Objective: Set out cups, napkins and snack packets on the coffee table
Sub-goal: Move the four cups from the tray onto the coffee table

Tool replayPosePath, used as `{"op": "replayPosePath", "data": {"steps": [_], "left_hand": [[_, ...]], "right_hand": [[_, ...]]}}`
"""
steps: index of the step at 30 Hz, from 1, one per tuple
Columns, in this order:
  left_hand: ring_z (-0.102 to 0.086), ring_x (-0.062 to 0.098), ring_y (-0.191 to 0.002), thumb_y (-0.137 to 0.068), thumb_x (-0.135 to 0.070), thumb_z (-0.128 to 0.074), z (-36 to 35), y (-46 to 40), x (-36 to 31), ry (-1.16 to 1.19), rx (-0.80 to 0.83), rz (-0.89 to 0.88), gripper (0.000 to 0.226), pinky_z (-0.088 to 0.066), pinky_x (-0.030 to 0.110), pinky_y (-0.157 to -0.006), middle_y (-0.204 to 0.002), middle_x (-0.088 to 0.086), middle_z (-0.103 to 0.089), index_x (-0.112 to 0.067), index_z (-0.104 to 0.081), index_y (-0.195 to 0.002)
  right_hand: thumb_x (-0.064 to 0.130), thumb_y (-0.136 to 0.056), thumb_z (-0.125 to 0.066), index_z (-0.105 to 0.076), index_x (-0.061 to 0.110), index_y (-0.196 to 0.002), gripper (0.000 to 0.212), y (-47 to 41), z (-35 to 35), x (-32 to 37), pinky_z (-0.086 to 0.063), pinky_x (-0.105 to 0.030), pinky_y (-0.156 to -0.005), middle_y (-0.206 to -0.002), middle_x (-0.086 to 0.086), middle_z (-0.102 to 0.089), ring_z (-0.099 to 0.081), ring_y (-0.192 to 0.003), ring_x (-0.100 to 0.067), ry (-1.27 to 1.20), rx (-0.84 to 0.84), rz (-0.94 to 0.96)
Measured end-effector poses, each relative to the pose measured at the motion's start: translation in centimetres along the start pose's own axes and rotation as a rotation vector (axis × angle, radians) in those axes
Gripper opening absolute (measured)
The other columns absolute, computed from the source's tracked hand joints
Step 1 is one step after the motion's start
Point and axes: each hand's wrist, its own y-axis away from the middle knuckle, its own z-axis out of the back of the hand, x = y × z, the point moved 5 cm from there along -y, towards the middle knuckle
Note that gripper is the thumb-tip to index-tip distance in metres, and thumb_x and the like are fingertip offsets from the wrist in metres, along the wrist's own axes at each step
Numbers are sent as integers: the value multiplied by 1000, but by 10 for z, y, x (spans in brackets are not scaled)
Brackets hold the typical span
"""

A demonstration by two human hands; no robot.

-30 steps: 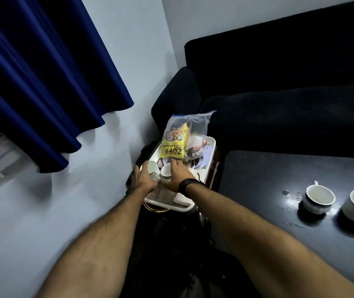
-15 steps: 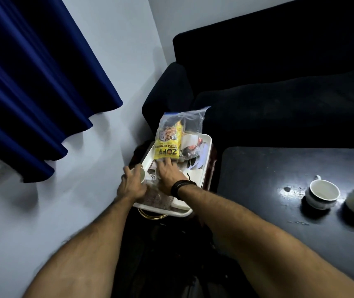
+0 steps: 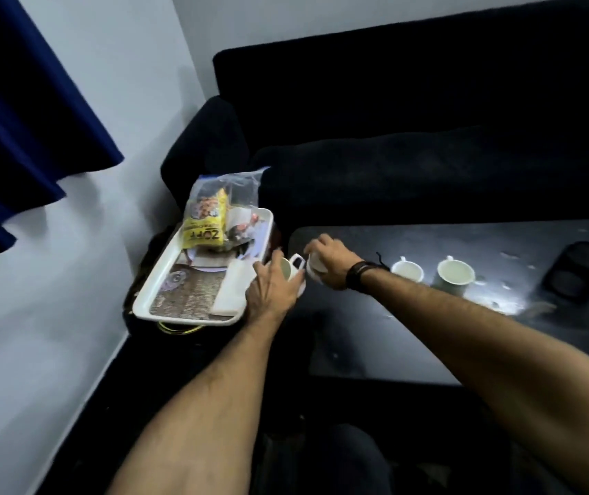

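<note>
Both hands loaded. Left hand [image 3: 273, 291] wraps a white cup [image 3: 287, 269], handle sticking out at 2 o'clock. Right hand [image 3: 328, 260] grips a second cup [image 3: 316, 271] from above, cup mostly hidden under my palm. Both sit over the near-left corner of the counter [image 3: 411, 344], between tray [image 3: 150, 294] and the cups already down.

Risks, my guess: the two carried cups are nearly touching, so a knock could chip one or loosen my hold. The top grip looks the weaker; a slip drops it onto the counter edge.

Count:
- Cups: four. Two in hand; two set down at 3 o'clock, one [image 3: 407, 271] beside the other [image 3: 455, 276].
- Snack packets: one yellow packet [image 3: 205, 223] clear at the tray's far end, inside a clear bag; others behind it, number unclear.
- Napkins: one white stack [image 3: 232, 287], on the tray.
</note>
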Motion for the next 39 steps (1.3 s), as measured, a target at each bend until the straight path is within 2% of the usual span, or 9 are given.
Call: {"op": "replayPosePath", "data": {"steps": [4,11,16,20,24,26,30,34,39], "left_hand": [[-57,42,-116,-87,-68,-48,-58,38,-33,-16,173,107,68,-45,43,-93,-132,21,-49,-23,-41,-137],[-60,41,-109,-73,-57,-76,-104,61,-56,-33,267,158,73,-49,41,-83,-129,18,-44,-22,-42,-128],[-58,34,-114,-61,-34,-85,-111,57,-66,77,363,248,80,-50,33,-84,-130,15,-47,-19,-44,-128],[-63,30,-108,-58,-34,-82,-110,59,-60,119,379,171,69,-56,34,-87,-122,9,-59,-19,-52,-118],[-57,27,-119,-58,-42,-83,-109,63,-59,61,382,44,81,-51,38,-96,-125,3,-56,-31,-47,-129],[-55,26,-123,-63,-38,-84,-113,65,-62,92,404,-21,84,-48,37,-99,-130,0,-57,-33,-43,-135],[-58,25,-111,-64,-43,-83,-117,69,-60,157,382,-28,72,-50,36,-88,-116,-1,-65,-29,-46,-123],[-51,27,-112,-62,-41,-87,-117,74,-60,122,337,-25,76,-48,35,-89,-99,-1,-50,-28,-44,-123],[-55,32,-110,-61,-50,-83,-97,55,-83,166,209,-41,78,-47,37,-92,-113,8,-52,-28,-44,-126]], "right_hand": [[24,-85,-61,-49,14,-127,45,55,-10,-46,-45,-45,-99,-129,-13,-46,-50,-119,-35,115,216,29],[12,-80,-66,-48,18,-131,54,106,-35,-109,-41,-40,-97,-130,-10,-45,-48,-119,-33,251,390,67],[25,-73,-64,-44,21,-132,62,122,-34,-124,-46,-43,-96,-141,-3,-40,-40,-129,-28,154,150,96],[59,-68,-61,-44,25,-125,69,142,-29,-140,-50,-44,-85,-122,-4,-45,-53,-109,-30,20,-250,-187],[62,-62,-71,-32,25,-137,92,149,-51,-145,-51,-47,-90,-133,-19,-42,-52,-115,-38,-145,-174,-376],[56,-65,-74,-37,22,-126,80,145,-62,-140,-51,-48,-89,-128,-16,-48,-54,-115,-36,-236,-135,-382],[42,-67,-74,-39,24,-107,57,140,-69,-136,-53,-46,-83,-113,-8,-57,-60,-101,-33,-459,-211,-458],[43,-65,-71,-41,34,-115,59,143,-67,-139,-51,-44,-91,-121,0,-58,-60,-108,-27,-547,-202,-410],[40,-72,-73,-44,28,-128,64,139,-15,-149,-45,-27,-97,-125,1,-57,-57,-114,-19,-513,-340,-237]]}}
